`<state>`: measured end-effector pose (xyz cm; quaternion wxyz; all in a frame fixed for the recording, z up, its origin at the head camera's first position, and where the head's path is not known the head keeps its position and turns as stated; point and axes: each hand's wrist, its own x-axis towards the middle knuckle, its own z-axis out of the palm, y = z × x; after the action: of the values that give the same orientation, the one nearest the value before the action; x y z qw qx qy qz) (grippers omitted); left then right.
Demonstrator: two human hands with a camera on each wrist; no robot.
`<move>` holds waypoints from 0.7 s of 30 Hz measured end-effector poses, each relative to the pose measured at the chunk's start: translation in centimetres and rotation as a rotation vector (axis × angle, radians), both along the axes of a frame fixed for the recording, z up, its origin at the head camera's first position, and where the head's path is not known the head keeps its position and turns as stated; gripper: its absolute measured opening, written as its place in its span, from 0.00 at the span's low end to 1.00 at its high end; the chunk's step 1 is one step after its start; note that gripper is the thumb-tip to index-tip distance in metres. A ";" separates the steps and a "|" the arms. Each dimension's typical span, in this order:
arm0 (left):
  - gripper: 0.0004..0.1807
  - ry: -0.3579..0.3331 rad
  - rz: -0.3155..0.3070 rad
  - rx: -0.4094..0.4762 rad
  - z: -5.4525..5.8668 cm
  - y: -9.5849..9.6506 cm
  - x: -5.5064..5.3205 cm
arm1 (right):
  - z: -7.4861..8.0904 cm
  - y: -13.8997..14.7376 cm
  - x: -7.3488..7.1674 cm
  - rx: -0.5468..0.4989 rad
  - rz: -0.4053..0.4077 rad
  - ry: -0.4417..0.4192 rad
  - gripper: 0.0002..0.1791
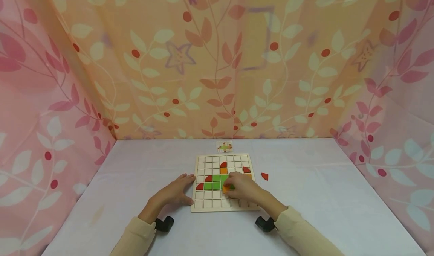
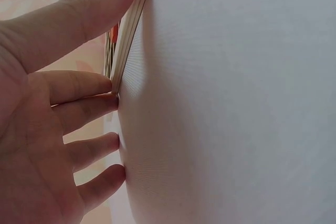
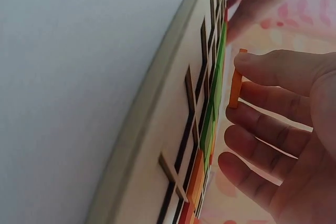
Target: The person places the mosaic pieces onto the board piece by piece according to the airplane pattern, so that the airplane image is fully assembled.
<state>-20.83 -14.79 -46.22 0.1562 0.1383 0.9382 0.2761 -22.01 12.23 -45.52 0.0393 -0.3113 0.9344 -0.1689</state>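
A wooden grid board [image 1: 207, 205] lies on the table, with green square tiles [image 1: 216, 185], red quarter-round tiles [image 1: 200, 186] and an orange square tile [image 1: 223, 171] set in its cells. Over the middle of the board, my right hand [image 1: 245, 188] pinches a thin orange tile [image 3: 237, 85] between thumb and fingers, held apart from the surface. That hand hides some cells in the head view. My left hand [image 1: 174, 191] rests at the board's left side, its thumb and fingers spread and touching the edge [image 2: 128, 35].
A loose red quarter-round tile [image 1: 265, 176] lies to the right of the board. Behind the board is a small pattern card [image 1: 225, 147] showing a coloured figure on a grid. Floral curtains [image 1: 217, 79] stand around the white table [image 1: 305, 195].
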 end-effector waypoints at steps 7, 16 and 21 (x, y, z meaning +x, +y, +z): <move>0.47 0.001 0.001 -0.001 0.1 0.0 0.0 | 0.0 -0.5 0.2 0.067 0.040 0.048 0.13; 0.47 0.003 0.000 -0.016 0.0 -0.1 -0.1 | -0.1 -0.9 0.3 0.094 0.078 0.075 0.12; 0.47 0.002 0.000 -0.008 0.0 -0.1 -0.1 | -0.2 -0.9 0.2 0.102 0.098 0.088 0.10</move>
<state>-20.95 -14.91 -46.26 0.1556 0.1378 0.9395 0.2723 -21.76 11.32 -45.70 0.0221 -0.3612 0.9263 -0.1051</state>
